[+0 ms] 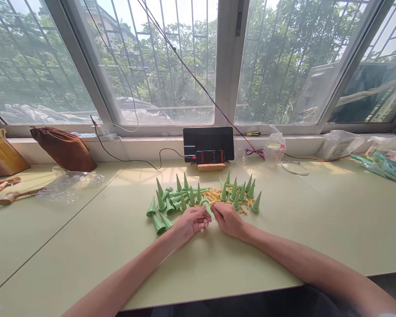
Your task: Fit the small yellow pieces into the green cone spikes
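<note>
Both of my hands meet over the pale green table [284, 229], just in front of a spread of parts. My left hand [192, 222] has its fingers curled round a green cone [208, 209] that lies tilted between the two hands. My right hand [229, 219] is closed at the cone's other end; what its fingertips pinch is too small to make out. Behind the hands, several green cones [171, 200] stand upright or lie on their sides, more green cones [240, 193] stand to the right, and a heap of small yellow pieces [214, 195] lies between them.
A phone [210, 156] rests on a wooden stand in front of a dark tablet [208, 141] by the window sill, with cables running off. A brown pouch [64, 149] and wooden tools [16, 195] lie at the left. Plastic bags [274, 149] and packages [384, 165] sit at the right.
</note>
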The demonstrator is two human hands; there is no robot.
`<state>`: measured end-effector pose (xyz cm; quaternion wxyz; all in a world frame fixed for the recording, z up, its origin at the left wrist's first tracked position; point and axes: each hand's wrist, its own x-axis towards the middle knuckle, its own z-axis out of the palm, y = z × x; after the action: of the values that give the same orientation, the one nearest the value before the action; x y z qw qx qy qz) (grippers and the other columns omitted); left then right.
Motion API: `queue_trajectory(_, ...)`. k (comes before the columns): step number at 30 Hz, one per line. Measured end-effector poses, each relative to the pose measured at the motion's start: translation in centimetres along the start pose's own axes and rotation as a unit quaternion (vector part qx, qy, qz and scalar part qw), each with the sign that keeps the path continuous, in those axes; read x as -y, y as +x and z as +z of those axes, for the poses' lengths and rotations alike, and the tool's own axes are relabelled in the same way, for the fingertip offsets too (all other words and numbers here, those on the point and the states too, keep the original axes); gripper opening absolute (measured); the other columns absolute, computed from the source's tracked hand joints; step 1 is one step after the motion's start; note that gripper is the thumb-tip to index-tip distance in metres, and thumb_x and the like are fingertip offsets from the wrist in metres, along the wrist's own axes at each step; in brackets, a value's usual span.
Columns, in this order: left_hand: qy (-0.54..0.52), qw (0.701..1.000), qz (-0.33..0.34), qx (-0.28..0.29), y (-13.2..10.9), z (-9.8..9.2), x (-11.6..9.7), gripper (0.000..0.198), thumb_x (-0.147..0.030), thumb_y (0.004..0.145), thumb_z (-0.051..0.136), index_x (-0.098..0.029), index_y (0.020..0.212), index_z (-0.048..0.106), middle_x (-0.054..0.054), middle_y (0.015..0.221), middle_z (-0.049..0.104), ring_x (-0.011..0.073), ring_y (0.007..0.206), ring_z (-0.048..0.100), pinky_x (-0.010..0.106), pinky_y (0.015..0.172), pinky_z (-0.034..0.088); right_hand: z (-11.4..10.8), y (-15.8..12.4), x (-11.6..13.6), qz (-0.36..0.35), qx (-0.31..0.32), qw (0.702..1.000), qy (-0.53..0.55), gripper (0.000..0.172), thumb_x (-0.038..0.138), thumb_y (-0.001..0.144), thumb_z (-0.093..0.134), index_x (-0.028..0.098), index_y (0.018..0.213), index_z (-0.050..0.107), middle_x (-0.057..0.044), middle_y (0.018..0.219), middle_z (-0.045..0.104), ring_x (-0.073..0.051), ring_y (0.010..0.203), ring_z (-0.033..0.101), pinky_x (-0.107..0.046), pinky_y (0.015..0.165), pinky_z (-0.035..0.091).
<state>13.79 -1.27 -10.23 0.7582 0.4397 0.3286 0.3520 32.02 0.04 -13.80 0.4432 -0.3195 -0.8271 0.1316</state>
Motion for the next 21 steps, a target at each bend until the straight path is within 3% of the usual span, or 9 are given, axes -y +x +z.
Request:
queue_trajectory(12, 0.094, 0.991, 0.088, -0.043, 0.28, 0.17, 0.78, 0.037, -0.046, 0.077, 0.072, -0.012, 0.076, 0.059, 0.001, 0.060, 0.056, 0.0093, 0.051, 0.051, 0.022, 0.046, 0.045, 0.23, -0.02, -0.35, -0.006, -0.004, 1.000, -0.016, 0.032, 0.016, 0.096, 0.038, 0.020, 0.064, 0.034, 0.003, 0.058, 0.040, -0.010, 0.052, 0.033, -0.024, 0.054, 0.028)
queue_trajectory(21, 0.236, 0.955, 0.163, -0.071, -0.13, 0.87, 0.70, 0.027, -0.041, 0.083, 0.065, -0.017, 0.079, 0.055, -0.002, 0.054, 0.053, 0.0111, 0.047, 0.049, 0.023, 0.044, 0.043, 0.06, 0.05, 0.03, 0.006, 0.006, 1.000, -0.017, 0.032, 0.020, 0.096, 0.035, 0.021, 0.064, 0.033, 0.003, 0.058, 0.040, -0.011, 0.052, 0.032, -0.025, 0.054, 0.027)
